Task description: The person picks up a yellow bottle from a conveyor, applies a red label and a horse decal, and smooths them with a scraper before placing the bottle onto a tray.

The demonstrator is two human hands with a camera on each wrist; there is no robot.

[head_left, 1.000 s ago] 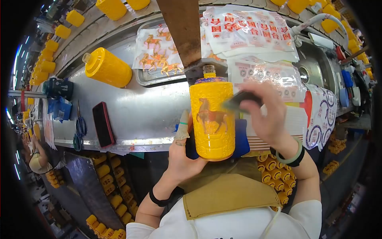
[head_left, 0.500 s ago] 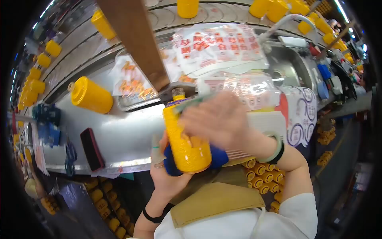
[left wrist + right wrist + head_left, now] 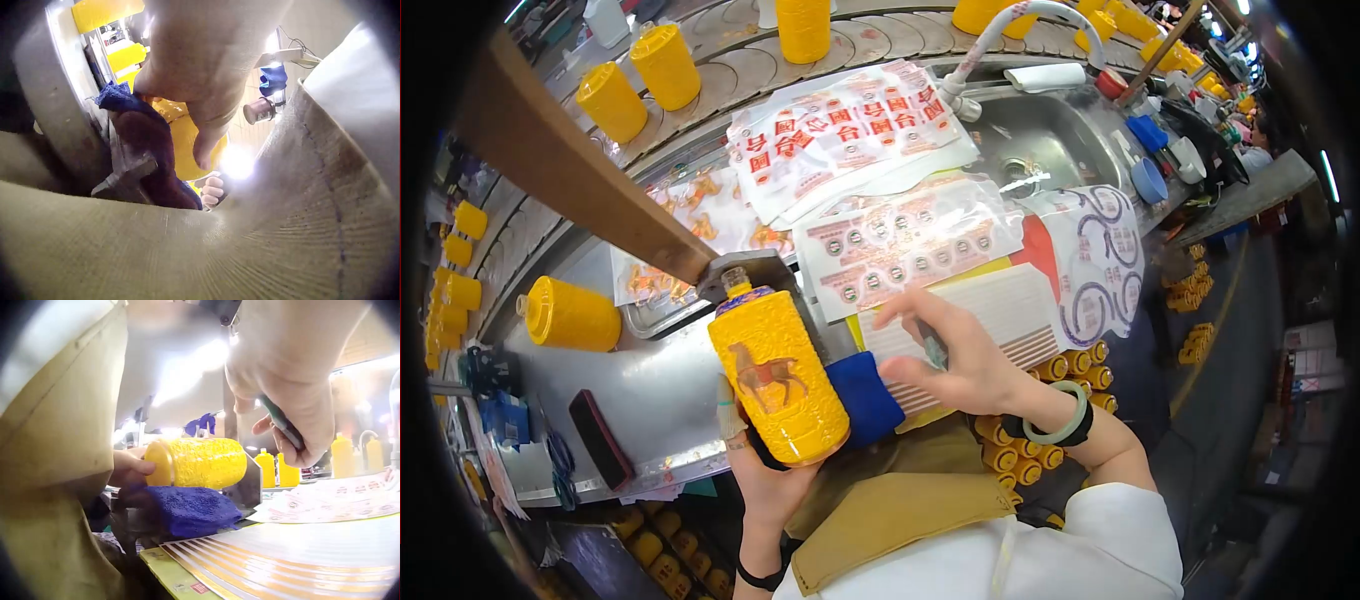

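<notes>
A yellow textured bottle (image 3: 778,380) with a brown horse picture facing up leans against a dark metal holder (image 3: 745,272) at its neck. The left hand (image 3: 765,480) holds it from the left and below, thumb at its base in the left wrist view, where the bottle (image 3: 187,147) is partly hidden. To the right, above striped strips on white sheets (image 3: 960,330), the right hand (image 3: 960,360) grips a small dark green flat tool (image 3: 933,348), also visible in the right wrist view as a green tool (image 3: 282,425). Beneath the bottle lies a blue cloth (image 3: 865,398).
Printed decal sheets (image 3: 840,135) cover the bench behind, with a sink (image 3: 1040,150) at the right. A wooden post (image 3: 590,170) crosses the left side. A phone (image 3: 600,440), scissors (image 3: 560,468) and another yellow bottle (image 3: 572,314) are at the left. More bottles stand along the back conveyor.
The right hand has moved off the bottle to its right, still with the tool, leaving the horse picture uncovered. The head view has turned, shifting the bench scene leftward and tilting it.
</notes>
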